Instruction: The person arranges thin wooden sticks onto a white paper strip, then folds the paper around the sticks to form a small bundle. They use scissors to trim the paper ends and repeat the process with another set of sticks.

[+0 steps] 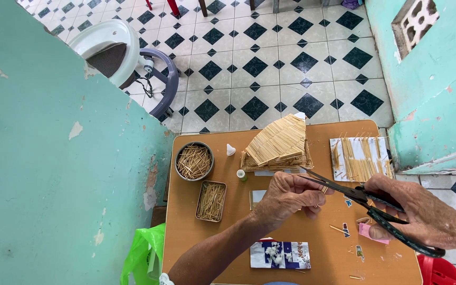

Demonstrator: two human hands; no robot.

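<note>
My right hand (420, 214) grips black-handled scissors (368, 199) whose blades point left toward my left hand (290, 196). That left hand is curled over the wooden table (186, 232), pinching a thin toothpick-like stick near the blade tips. Just beyond the hands stands a small model house (278, 145) made of toothpicks, with a sloped roof. To its right lies a white panel (359, 157) covered with rows of glued sticks.
A round tin (193, 161) and a rectangular tin (211, 201) of toothpicks sit at the table's left. A small glue bottle (242, 174), a white cap (230, 150), a blue-white packet (281, 255) and a pink scrap (369, 233) lie about. Green walls flank the table.
</note>
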